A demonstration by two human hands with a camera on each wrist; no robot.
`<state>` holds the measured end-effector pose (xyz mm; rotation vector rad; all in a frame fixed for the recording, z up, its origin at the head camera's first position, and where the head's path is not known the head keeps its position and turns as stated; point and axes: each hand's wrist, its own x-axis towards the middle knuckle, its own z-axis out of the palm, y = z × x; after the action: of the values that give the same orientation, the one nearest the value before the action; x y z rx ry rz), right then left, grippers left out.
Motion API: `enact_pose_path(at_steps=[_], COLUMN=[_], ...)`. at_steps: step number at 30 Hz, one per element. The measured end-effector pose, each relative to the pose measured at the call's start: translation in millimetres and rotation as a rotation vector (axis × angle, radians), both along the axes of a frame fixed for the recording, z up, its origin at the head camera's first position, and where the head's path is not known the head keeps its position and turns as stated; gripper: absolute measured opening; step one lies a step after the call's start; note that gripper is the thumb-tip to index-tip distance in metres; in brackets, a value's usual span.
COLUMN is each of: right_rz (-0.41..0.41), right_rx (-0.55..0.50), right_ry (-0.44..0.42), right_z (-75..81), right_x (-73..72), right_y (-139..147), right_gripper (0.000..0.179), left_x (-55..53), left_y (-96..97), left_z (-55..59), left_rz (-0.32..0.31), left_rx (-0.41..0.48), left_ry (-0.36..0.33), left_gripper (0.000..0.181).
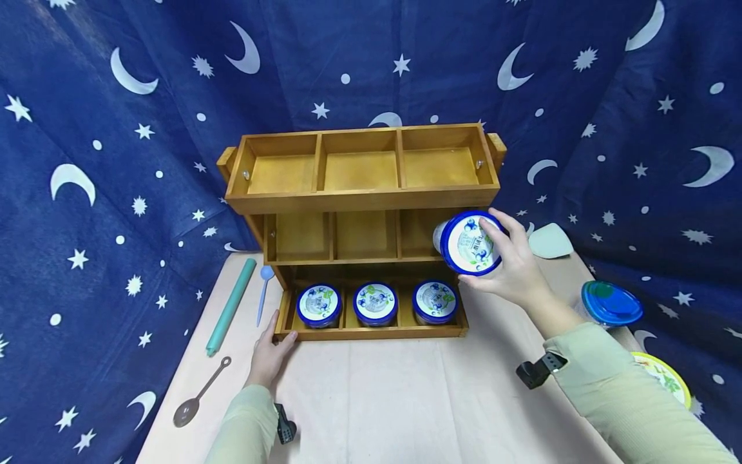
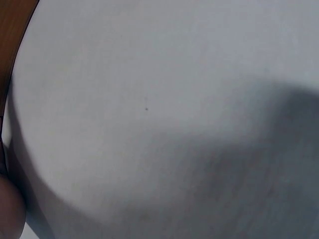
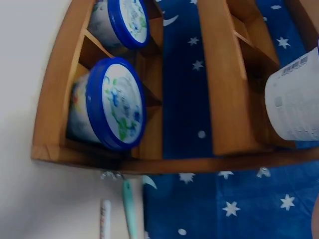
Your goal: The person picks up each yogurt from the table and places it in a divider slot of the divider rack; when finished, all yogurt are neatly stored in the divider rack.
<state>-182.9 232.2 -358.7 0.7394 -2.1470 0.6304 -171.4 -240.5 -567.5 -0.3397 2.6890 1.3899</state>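
My right hand grips a round white tub with a blue-rimmed lid, blueberries printed on it. The tub is tilted, lid toward me, at the right compartment of the middle tier of a three-tier wooden shelf. Its white side shows in the right wrist view. My left hand rests at the shelf's lower left corner, thumb at the front edge and fingers along the side. Three matching tubs stand in the bottom tier: left tub, middle tub and right tub.
Left of the shelf lie a green rod, a small blue spoon and a brown spoon. To the right are a pale spatula head, a blue-lidded container and a yellow-rimmed lid. A starry blue cloth hangs behind.
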Motion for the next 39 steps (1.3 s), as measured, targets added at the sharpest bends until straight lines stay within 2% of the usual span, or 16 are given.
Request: enact_pose_path(at_steps=[6,16,20,26,33,39], right_rz=[-0.028,-0.128,-0.127,-0.117,-0.107,-0.123], right_rx=[-0.025,0.009,0.026,0.055,0.098,0.049], right_ry=[-0.007,-0.257,-0.306,-0.299,-0.177,-0.214], right_z=[-14.8,-16.2,-14.5,-15.5,-19.7,-18.4], right_x=[-12.2,-26.6,-32.6,-38.8,-42.5,-38.4], right_y=[-12.9,-22.8,-24.2,-24.0,-22.9,-23.8], right_gripper=[0.098,0.099,0.097,0.094,0.087,0.09], left_x=[0.1,-1.1,-0.8,-0.4,-0.3,-0.9], left_y=[0.4,-1.2,-1.0,0.1,-0.1,0.5], left_z=[0.0,0.2,1.0,1.6,-0.1,0.9], left_rz=[-0.004,-0.009,-0.006,-0.002,-0.002,-0.006], left_rx=[-0.007,0.003,0.003,-0.001,-0.004,-0.014], left_ry=[-0.005,0.011,0.003,0.003,0.001,0.0], left_gripper=[0.081,0.08,0.08,0.08,0.079,0.079])
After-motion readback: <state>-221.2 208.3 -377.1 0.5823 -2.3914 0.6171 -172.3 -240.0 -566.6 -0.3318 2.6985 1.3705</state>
